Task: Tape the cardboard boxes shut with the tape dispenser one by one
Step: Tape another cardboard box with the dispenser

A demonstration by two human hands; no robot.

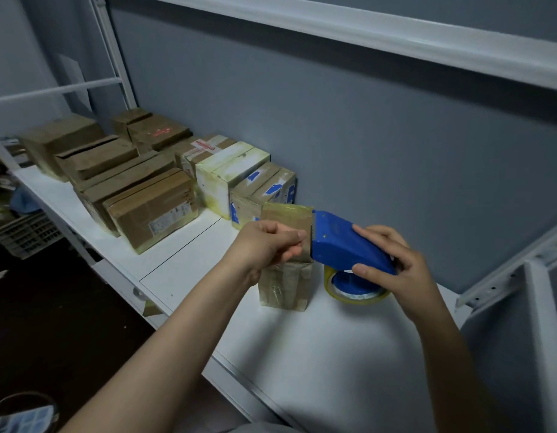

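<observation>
A white shelf (317,354) runs from the lower right up to the left of the frame along a grey-blue wall (364,135), with a white rail (396,35) slanting across the top. The small cardboard box (283,285) I am working on stands upright near the middle of the frame, its faces shiny with tape. My left hand (268,245) is in front of its upper part, thumb and curled fingers pinched together right at the toothed edge of the blue tape dispenser (342,245); whether they nip the tape end or the box edge I cannot tell. My right hand (392,267) grips the dispenser's handle just right of the box, fingers curled over the top and thumb along the near side. The clear tape roll (355,295) hangs below it, at the shelf. More cardboard boxes (152,207) sit in rows further left on the shelf, some with open flaps. A plastic crate (24,235) shows at the left edge
</observation>
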